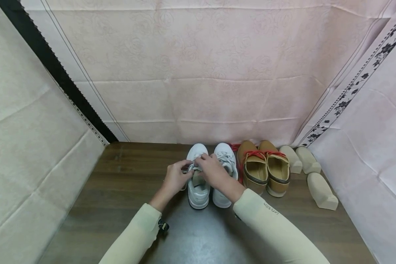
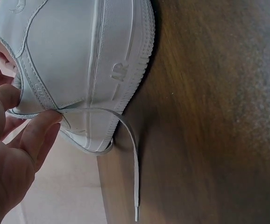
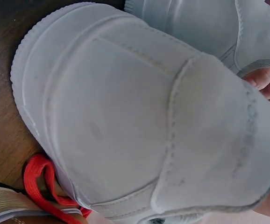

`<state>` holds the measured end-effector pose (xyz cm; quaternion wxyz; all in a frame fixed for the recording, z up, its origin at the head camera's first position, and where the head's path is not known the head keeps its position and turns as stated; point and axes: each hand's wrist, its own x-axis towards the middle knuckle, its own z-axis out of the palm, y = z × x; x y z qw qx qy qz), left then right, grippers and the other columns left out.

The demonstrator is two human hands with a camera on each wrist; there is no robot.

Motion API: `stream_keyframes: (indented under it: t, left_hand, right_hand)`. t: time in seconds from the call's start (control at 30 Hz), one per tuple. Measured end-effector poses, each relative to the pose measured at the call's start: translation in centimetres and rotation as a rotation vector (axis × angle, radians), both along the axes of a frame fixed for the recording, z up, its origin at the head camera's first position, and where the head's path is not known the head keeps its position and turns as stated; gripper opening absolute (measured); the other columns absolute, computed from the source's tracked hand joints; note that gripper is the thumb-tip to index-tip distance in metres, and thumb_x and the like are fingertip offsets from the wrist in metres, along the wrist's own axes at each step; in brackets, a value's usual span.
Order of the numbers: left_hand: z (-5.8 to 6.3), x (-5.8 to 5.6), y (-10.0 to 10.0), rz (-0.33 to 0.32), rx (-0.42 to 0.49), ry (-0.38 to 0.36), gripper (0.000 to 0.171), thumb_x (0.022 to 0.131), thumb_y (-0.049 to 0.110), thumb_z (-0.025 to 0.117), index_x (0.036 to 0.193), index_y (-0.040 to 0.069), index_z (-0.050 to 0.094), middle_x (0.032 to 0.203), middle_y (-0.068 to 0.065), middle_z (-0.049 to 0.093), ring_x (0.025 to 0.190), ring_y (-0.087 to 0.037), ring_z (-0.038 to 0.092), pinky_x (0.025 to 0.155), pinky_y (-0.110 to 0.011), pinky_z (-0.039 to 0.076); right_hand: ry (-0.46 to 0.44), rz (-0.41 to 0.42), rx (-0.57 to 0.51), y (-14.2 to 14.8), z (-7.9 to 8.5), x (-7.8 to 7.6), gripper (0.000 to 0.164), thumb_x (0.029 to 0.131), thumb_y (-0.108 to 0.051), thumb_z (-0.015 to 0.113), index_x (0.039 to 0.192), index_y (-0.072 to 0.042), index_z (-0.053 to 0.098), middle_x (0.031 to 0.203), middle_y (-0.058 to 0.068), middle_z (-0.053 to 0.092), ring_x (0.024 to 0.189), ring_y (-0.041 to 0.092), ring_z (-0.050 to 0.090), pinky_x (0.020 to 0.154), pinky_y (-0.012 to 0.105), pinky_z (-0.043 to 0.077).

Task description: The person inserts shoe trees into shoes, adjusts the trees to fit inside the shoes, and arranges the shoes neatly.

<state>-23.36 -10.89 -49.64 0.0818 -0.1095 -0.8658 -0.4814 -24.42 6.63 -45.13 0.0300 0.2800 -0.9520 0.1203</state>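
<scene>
A pair of white sneakers stands side by side on the wooden floor, toes toward the pink-patterned cloth. Both hands meet over the lacing of the left sneaker (image 1: 198, 198). My left hand (image 1: 175, 178) pinches its white shoelace (image 2: 136, 177) between thumb and forefinger beside the eyelets. The lace's loose end hangs down the shoe's side. From the right, my right hand (image 1: 212, 170) reaches across the right sneaker (image 1: 222, 201), fingers curled at the same lacing. In the right wrist view the right sneaker (image 3: 111, 116) hides most of that hand's fingertips.
Two tan shoes (image 1: 240, 156) with red laces (image 3: 32, 175) stand just right of the sneakers. Farther right lie several cream shoe-filler blocks (image 1: 321, 192). Cloth walls (image 1: 201, 102) enclose the floor (image 1: 125, 183) at the back and both sides.
</scene>
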Motion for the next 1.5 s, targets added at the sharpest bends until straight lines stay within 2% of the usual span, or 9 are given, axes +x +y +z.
stream_keyframes:
  t: [0.27,0.5,0.73,1.0,1.5]
  left_hand:
    - [0.0,0.1,0.0,0.012,-0.002,0.021,0.028,0.088,0.002,0.078,0.116,0.004,0.075,0.108,-0.015,0.077,0.099,-0.029,0.075,0.082,-0.041,0.063]
    - [0.0,0.0,0.1,0.017,-0.016,0.01,0.028,0.087,0.001,0.077,0.114,0.004,0.075,0.105,-0.014,0.077,0.097,-0.026,0.075,0.079,-0.039,0.063]
    - [0.4,-0.1,0.5,0.041,-0.075,-0.016,0.031,0.084,0.0,0.078,0.115,0.005,0.074,0.105,-0.014,0.077,0.096,-0.025,0.074,0.078,-0.036,0.063]
    - [0.2,0.0,0.3,0.036,-0.039,-0.009,0.029,0.086,0.003,0.078,0.115,0.005,0.075,0.106,-0.013,0.077,0.098,-0.025,0.074,0.081,-0.038,0.063]
    - [0.4,0.0,0.2,0.019,-0.011,-0.009,0.03,0.087,0.005,0.08,0.116,0.005,0.075,0.107,-0.014,0.077,0.098,-0.026,0.073,0.082,-0.04,0.062]
  right_hand:
    - [0.104,0.039,0.011,0.0,-0.2,0.4,0.031,0.089,-0.012,0.081,0.117,-0.013,0.068,0.119,0.012,0.066,0.101,0.035,0.06,0.09,0.046,0.054]
    - [0.078,0.016,-0.01,0.2,-0.7,0.5,0.031,0.09,-0.014,0.081,0.117,-0.016,0.068,0.117,0.008,0.065,0.101,0.032,0.059,0.088,0.044,0.054]
    - [0.079,0.036,-0.03,0.6,-0.5,0.5,0.031,0.089,-0.013,0.082,0.118,-0.015,0.069,0.117,0.009,0.066,0.101,0.032,0.06,0.087,0.044,0.055]
    - [0.104,0.053,-0.079,1.3,-0.7,0.6,0.032,0.089,-0.013,0.081,0.119,-0.013,0.07,0.121,0.008,0.068,0.107,0.031,0.062,0.092,0.044,0.055]
    - [0.124,0.043,-0.211,4.1,0.6,2.1,0.036,0.09,-0.017,0.082,0.123,-0.013,0.07,0.122,0.005,0.07,0.116,0.029,0.063,0.1,0.046,0.056]
